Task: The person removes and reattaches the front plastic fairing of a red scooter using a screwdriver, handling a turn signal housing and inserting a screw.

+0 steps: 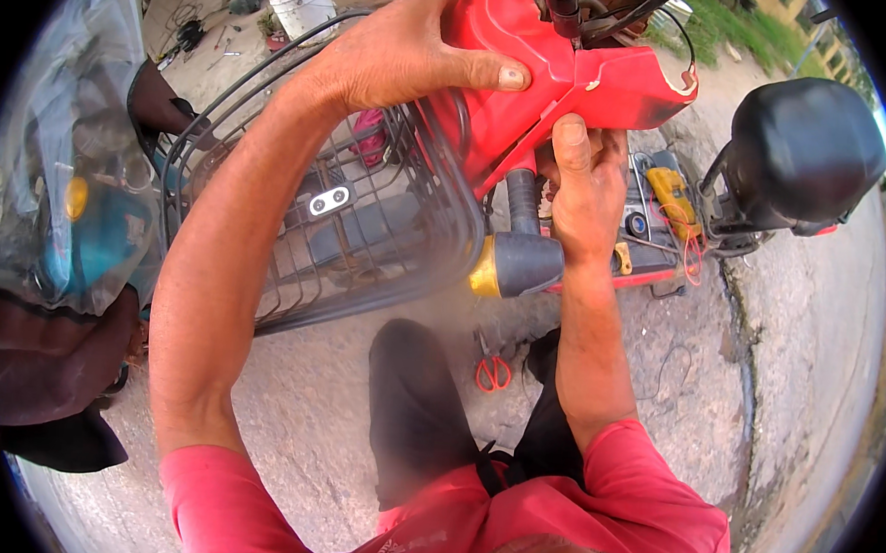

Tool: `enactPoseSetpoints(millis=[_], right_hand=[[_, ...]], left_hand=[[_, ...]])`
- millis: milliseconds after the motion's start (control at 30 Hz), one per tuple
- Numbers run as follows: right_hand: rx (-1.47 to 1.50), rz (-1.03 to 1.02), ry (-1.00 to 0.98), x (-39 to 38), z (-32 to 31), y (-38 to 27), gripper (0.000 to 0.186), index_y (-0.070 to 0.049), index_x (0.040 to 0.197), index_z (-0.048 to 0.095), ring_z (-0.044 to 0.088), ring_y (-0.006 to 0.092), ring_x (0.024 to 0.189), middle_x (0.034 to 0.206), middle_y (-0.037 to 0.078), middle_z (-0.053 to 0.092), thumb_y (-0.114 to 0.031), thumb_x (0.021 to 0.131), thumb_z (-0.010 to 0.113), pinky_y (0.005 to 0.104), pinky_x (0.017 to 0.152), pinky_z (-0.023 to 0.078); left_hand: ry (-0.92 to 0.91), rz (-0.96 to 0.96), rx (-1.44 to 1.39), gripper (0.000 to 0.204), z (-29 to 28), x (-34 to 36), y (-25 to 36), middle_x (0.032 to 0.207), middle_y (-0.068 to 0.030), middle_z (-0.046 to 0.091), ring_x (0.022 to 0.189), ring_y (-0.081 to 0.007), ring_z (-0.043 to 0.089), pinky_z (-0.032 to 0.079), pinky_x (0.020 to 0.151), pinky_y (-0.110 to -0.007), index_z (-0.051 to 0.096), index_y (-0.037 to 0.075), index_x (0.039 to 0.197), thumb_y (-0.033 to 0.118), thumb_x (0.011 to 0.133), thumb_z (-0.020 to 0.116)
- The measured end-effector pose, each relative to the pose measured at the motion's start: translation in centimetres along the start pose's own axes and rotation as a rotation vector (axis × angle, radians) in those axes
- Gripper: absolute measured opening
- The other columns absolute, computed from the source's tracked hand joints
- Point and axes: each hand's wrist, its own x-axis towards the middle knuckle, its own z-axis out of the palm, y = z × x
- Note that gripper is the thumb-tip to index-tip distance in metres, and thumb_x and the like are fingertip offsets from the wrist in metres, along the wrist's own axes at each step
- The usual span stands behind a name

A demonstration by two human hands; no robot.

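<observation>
Head view: left hand point(399, 62) and right hand point(585, 189) are pinching the red handlebar cowl point(496, 34) beside the wire basket point(472, 203), apparently working its seam, the next move likely needing even pressure.

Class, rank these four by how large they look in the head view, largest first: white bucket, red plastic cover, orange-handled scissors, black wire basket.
1. Black wire basket
2. Red plastic cover
3. White bucket
4. Orange-handled scissors
The bucket sits farther back; this is apparent size only.
</observation>
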Motion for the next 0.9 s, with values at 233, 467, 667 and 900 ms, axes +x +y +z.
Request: enactPoseSetpoints(millis=[233,467,667,900], right_hand=[[0.041,0.030,-0.084,-0.1,-0.5,-0.5,0.072,-0.001,0.140,0.048,0.064,0.0200,0.114,0.124,0.009,0.066,-0.024,0.084,0.087,0.0359,0.099,0.052],[0.029,0.054,-0.070,0.0,-0.8,0.2,0.068,0.000,0.137,0.050,0.065,0.0199,0.111,0.122,0.010,0.066,-0.024,0.085,0.087,0.0359,0.097,0.052],[-0.104,0.024,-0.114,0.2,-1.0,-0.8,0.060,0.002,0.134,0.051,0.065,0.0182,0.109,0.121,0.010,0.068,-0.023,0.090,0.082,0.0344,0.097,0.051],[-0.119,0.013,-0.097,0.3,-0.9,-1.0,0.053,0.004,0.132,0.053,0.067,0.0169,0.105,0.117,0.010,0.070,-0.023,0.094,0.079,0.0316,0.093,0.052]], left_hand=[[0.041,-0.113,0.025,0.127,0.1,-0.5,0.9,0.155,-0.0282,0.041,0.146,-0.0337,0.041,0.035,0.121,-0.039,0.017,-0.011,0.159,0.044,0.073,0.093],[0.066,-0.143,0.037,0.126,0.3,-0.5,1.1,0.155,-0.0280,0.041,0.146,-0.0335,0.041,0.035,0.121,-0.040,0.018,-0.009,0.159,0.044,0.072,0.093],[0.048,-0.113,-0.014,0.131,0.3,-0.4,0.8,0.155,-0.0282,0.041,0.146,-0.0344,0.041,0.034,0.122,-0.041,0.019,-0.008,0.159,0.050,0.069,0.094],[0.059,-0.129,-0.059,0.135,0.6,-0.7,2.4,0.155,-0.0283,0.040,0.147,-0.0353,0.039,0.031,0.123,-0.042,0.019,-0.008,0.159,0.055,0.066,0.094]])
